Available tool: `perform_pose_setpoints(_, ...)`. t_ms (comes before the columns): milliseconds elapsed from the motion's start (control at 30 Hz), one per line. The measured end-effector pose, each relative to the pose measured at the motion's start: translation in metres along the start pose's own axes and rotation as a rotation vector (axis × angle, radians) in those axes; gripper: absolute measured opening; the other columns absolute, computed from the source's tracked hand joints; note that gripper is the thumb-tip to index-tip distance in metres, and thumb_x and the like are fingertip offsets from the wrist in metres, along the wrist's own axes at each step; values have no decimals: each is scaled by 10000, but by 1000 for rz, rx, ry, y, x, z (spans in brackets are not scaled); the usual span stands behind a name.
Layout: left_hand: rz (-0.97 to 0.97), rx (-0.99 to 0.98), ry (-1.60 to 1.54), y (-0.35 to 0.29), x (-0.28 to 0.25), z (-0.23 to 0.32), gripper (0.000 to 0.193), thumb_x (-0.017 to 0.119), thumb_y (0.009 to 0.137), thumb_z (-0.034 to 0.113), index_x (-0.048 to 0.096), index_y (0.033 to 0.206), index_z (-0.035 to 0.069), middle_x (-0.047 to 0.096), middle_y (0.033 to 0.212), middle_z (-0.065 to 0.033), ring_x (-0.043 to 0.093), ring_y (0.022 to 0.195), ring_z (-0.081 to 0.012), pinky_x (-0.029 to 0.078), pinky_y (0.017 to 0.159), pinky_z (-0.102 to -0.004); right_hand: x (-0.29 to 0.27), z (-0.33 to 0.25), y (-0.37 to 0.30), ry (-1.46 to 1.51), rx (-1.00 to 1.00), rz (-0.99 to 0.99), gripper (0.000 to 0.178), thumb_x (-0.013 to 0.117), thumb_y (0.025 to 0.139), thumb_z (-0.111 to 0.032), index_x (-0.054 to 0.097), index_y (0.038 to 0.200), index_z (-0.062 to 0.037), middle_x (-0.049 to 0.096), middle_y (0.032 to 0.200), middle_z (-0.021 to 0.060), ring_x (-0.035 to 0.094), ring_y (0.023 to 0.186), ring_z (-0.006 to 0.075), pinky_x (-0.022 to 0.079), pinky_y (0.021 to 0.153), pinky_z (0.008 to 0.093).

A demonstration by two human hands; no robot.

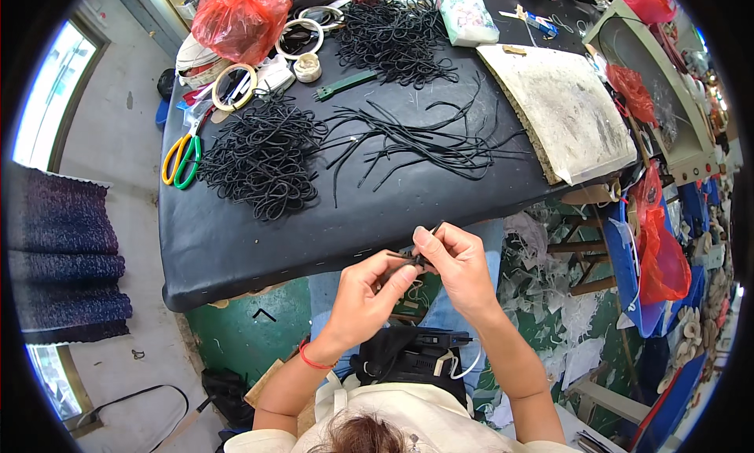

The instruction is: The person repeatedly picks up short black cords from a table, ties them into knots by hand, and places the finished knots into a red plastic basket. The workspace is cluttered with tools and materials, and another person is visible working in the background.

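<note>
Just off the table's front edge, my left hand (pixel 367 293) and my right hand (pixel 455 266) meet, both closed in a pinch. Between them is a black cord (pixel 414 260), bunched or looped where the fingertips come together; its exact shape is mostly hidden by the fingers. Beyond my hands, a bundle of loose straight black cords (pixel 424 143) lies spread over the table. To its left sits a heap of looped black cords (pixel 263 158), and farther back is another such heap (pixel 393 40).
The table has a black padded cover (pixel 236 253). Scissors with yellow and green handles (pixel 184 158), a green tool (pixel 345 86), tape rolls (pixel 235 88) and a red plastic bag (pixel 242 21) lie at left. A stained white board (pixel 559 111) sits at right. Scraps litter the floor (pixel 542 296).
</note>
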State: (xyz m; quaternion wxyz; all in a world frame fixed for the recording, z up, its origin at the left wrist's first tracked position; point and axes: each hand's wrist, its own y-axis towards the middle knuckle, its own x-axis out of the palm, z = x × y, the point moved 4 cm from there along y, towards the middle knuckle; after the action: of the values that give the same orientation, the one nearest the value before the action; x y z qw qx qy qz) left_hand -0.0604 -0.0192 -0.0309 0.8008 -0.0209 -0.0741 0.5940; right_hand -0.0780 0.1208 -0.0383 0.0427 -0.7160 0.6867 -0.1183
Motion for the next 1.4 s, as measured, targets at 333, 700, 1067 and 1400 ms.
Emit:
perform_pose_setpoints(333, 185, -7, -95, 4, -3, -6, 137, 584, 881, 122, 600, 864, -13, 553, 686, 34, 443, 627, -11, 361, 534, -182, 6, -8, -11, 109, -19, -162, 144, 601, 870, -98, 613, 968, 7, 600, 801, 2, 517, 716, 33, 428, 637, 188)
perform_pose_setpoints(700, 238, 20, -441, 17, 5, 4, 152, 582, 888, 130, 622, 957, 0, 621, 868, -41, 558, 739, -65, 460, 651, -207, 11, 2, -19, 247, 97, -103, 192, 566, 897, -131, 593, 1016, 17, 561, 760, -19, 463, 662, 23, 380, 575, 183)
perform_pose_setpoints(1067, -75, -135, -392, 16, -5, 6, 153, 597, 874, 120, 619, 922, -24, 633, 783, -56, 569, 706, -79, 468, 643, -217, 4, -29, -5, -13, -190, -75, 162, 552, 905, -107, 598, 1003, 13, 552, 964, 20, 533, 827, 62, 447, 690, 210)
perform_pose_setpoints(1400, -137, -231, -441, 8, 1, 3, 145, 586, 886, 130, 617, 875, -11, 624, 785, -44, 578, 702, -87, 475, 638, -215, 9, -12, -3, 234, 76, -177, 212, 483, 946, -211, 558, 890, -21, 562, 719, 6, 483, 590, 33, 403, 514, 185)
